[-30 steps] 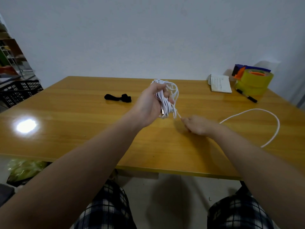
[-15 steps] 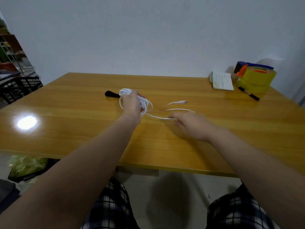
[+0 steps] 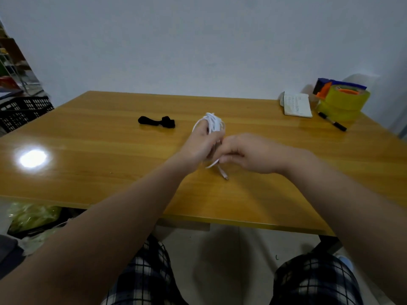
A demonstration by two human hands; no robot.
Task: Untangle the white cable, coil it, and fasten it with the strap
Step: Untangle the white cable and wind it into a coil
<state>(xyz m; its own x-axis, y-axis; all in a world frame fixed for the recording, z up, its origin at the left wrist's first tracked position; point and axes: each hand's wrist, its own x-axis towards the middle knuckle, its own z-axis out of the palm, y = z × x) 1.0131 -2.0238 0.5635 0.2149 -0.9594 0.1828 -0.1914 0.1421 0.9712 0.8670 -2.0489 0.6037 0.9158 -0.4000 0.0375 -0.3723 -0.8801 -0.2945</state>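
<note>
Fingers (image 3: 214, 137) of both hands curled on white cable (image 3: 212, 123). On table (image 3: 88, 150), left of cable and apart: black strap (image 3: 156, 122). Coil gripped in left hand (image 3: 198, 145); loose tail pinched by right hand (image 3: 248, 153) just beside it, plug end touching table. Well right of cable: notebook (image 3: 297, 104), marker (image 3: 332, 124), tape rolls (image 3: 343, 102).

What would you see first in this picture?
The left hand grips a bundle of white cable over the middle of the wooden table, and the right hand pinches its loose end. A black strap lies to their left; bright yellow tape rolls sit at the far right corner.
</note>
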